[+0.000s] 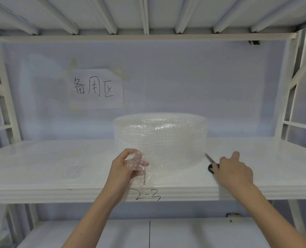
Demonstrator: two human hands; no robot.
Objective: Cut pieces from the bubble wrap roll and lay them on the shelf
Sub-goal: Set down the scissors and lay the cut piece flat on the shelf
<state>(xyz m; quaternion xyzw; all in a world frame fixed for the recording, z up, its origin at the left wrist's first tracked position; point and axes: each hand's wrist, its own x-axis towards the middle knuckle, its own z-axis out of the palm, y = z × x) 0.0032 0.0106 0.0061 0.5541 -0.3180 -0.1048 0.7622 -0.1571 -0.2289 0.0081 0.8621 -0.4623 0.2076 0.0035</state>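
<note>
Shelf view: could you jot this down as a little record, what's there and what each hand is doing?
roll: bubble wrap, standing on its end on the shelf
left hand: grips the loose end of the wrap
right hand: on the scissors, which lie on the shelf beside the roll
cut piece: flat on the shelf, left of the roll
sign: handwritten paper on the back wall

One head-worn wide-angle view faces the white shelf (41,176) square on and close — its front lip crosses the lower frame, the back wall fills 12 o'clock. Both forearms enter from 6 o'clock; the bent edges show the lens — no second view.
</note>
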